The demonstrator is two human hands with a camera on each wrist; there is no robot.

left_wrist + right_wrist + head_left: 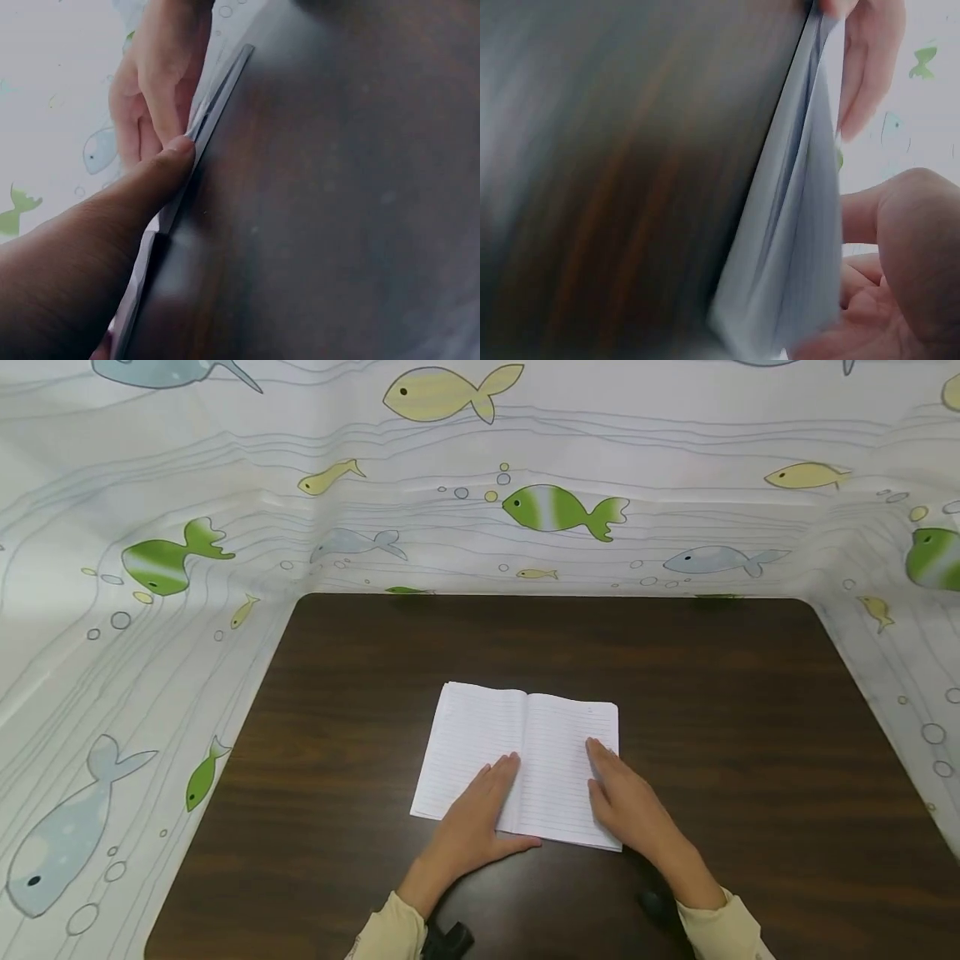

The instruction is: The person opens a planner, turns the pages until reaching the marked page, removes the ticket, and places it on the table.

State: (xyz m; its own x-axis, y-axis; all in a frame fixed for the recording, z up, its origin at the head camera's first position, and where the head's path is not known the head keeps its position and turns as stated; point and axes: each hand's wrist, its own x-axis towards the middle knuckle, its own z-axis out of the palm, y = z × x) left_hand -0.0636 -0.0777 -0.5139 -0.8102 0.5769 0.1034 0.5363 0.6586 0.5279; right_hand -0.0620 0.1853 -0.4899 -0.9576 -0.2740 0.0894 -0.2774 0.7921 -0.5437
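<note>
An open notebook [566, 727] with blank lined white pages lies on the table, its centre fold running away from me. Flat on the left page near the fold rests my left hand [476, 818], fingers extended, its thumb stretched along the notebook's near edge. My right hand [633, 802] lies on the right page by the outer edge, fingers straight. In the left wrist view the left thumb [169, 161] shows at the notebook's edge. Seen from the right wrist, the page edges [787, 247] fan slightly apart beside the right hand [907, 247].
The dark wooden table [360, 693] extends around the notebook on all sides. A white sheet with printed fish [547, 508] borders its back and both sides. Black wrist gear [447, 941] sits under the left cuff, and another dark piece [656, 906] is by the right wrist.
</note>
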